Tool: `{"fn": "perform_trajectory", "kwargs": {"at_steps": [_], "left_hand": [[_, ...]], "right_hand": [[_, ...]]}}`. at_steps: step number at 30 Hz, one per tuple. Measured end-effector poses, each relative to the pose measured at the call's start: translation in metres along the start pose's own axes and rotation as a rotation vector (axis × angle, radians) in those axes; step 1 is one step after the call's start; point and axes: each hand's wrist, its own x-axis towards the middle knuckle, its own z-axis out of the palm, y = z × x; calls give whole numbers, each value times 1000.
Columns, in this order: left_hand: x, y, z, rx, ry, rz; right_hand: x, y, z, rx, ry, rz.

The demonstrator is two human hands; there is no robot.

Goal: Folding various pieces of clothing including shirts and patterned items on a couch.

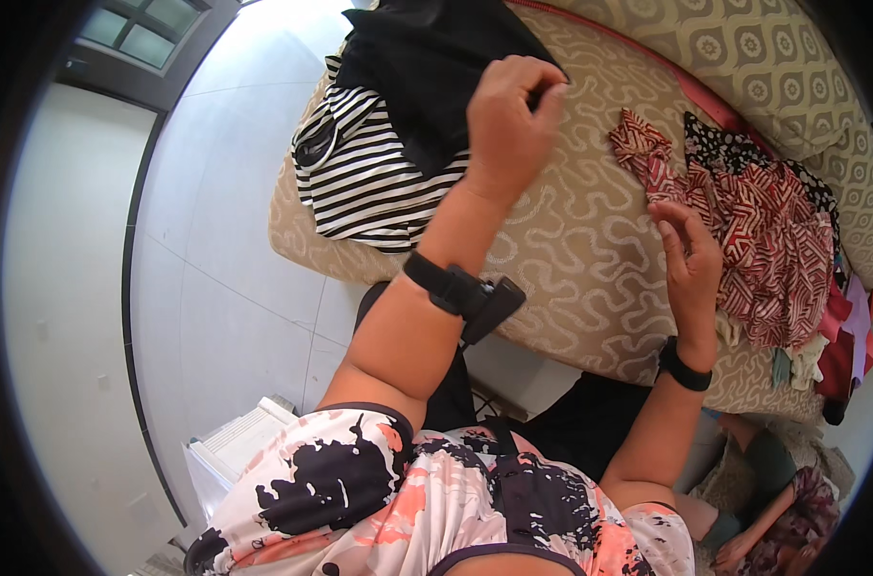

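My left hand (514, 126), fingers curled, is over the right edge of a black cloth garment (415, 65). The garment's corner shows by the fingertips; whether they pinch it or only hover there cannot be made out. Under the black garment lies a black-and-white striped garment (368, 180), partly covered. My right hand (688, 263) has its thumb and fingers apart and holds nothing. Its fingertips are close to the narrow end of a crumpled red-and-cream patterned garment (760, 245). All these garments rest on a beige mattress (573, 237) with a swirling pattern.
A black floral cloth (731, 144) lies behind the red patterned garment. More clothes (843, 338) hang at the mattress's right edge. A patterned upholstered surface (767, 50) rises at the back. A seated person (774, 504) is at lower right. A white slatted object (242, 432) stands at lower left.
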Motion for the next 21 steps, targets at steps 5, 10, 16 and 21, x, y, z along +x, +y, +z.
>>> {"fn": "perform_trajectory", "kwargs": {"at_steps": [5, 10, 16, 21], "left_hand": [[-26, 39, 32, -291, -123, 134], [-60, 66, 46, -661, -673, -7], [-87, 76, 52, -713, -862, -4], [-72, 74, 50, -416, -459, 216]], "right_hand": [[2, 2, 5, 467, 66, 204], [1, 2, 2, 588, 32, 347], [0, 14, -6, 527, -18, 412], [2, 25, -15, 598, 337, 279]]}}
